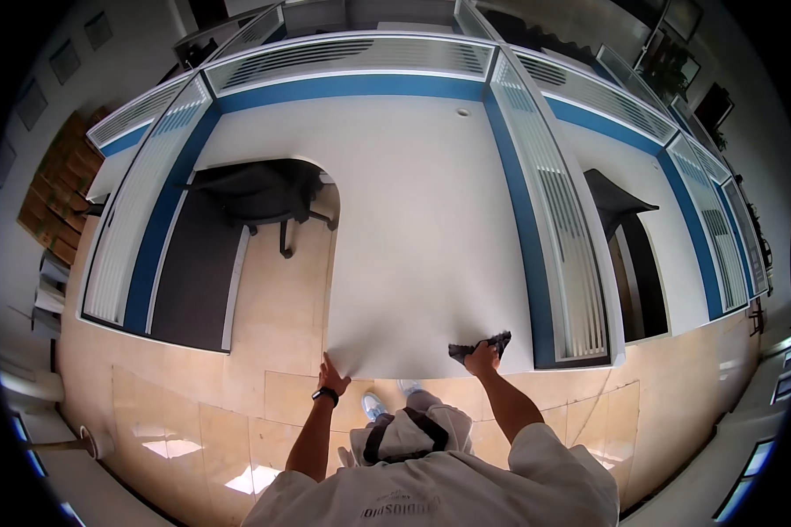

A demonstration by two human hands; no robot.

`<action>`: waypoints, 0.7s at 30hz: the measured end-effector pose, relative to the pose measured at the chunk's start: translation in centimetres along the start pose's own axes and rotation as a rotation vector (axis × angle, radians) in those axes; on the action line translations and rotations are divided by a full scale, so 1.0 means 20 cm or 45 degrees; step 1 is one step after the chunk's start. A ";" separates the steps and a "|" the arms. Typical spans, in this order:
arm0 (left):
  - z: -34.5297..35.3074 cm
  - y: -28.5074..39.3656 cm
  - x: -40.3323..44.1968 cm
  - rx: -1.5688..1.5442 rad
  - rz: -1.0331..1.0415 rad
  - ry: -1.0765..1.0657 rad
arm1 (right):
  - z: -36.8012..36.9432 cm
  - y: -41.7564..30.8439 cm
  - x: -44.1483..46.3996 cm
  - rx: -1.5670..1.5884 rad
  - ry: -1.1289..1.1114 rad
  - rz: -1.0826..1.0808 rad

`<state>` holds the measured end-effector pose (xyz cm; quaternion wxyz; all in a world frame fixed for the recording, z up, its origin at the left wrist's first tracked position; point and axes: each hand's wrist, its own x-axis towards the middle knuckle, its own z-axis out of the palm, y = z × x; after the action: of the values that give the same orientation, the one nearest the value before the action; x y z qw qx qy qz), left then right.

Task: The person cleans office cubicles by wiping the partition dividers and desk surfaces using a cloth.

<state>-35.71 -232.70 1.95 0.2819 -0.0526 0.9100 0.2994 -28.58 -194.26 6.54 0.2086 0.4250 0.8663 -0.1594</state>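
Note:
A crumpled dark cloth [459, 352] lies on the white desktop [413, 220] near its front edge, right of the middle. My right hand [482, 359] presses down over this cloth, with the fingers closed on it. At the desk's front left corner is my left hand [331, 378], a dark watch [325, 394] on its wrist. Its index finger and thumb are apart, it holds nothing, and it seems to touch the desk edge.
Blue-and-glass partitions [351, 86] border the desk at the back and sides. A black office chair [264, 193] stands in the desk's left cutout. A small round cable hole [463, 112] sits at the back right. Tiled floor [228, 386] surrounds my feet.

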 end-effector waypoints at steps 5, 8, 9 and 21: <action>0.08 -0.02 -0.04 0.259 -0.062 0.077 | -0.10 -0.13 0.24 0.012 -0.001 0.009; 0.02 0.07 -0.08 0.357 -0.207 -0.014 | -0.24 -0.27 0.38 0.008 -0.070 0.016; 0.02 0.08 -0.08 0.409 -0.244 -0.001 | -0.26 -0.30 0.46 0.026 -0.049 -0.006; 0.03 0.13 -0.13 0.803 -0.597 -0.087 | -0.72 -1.03 1.48 0.077 0.062 -0.104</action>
<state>-33.87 -230.47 4.33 0.3750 -0.1598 0.9108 -0.0656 -64.65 -179.94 6.24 0.1677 0.3991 0.8826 -0.1834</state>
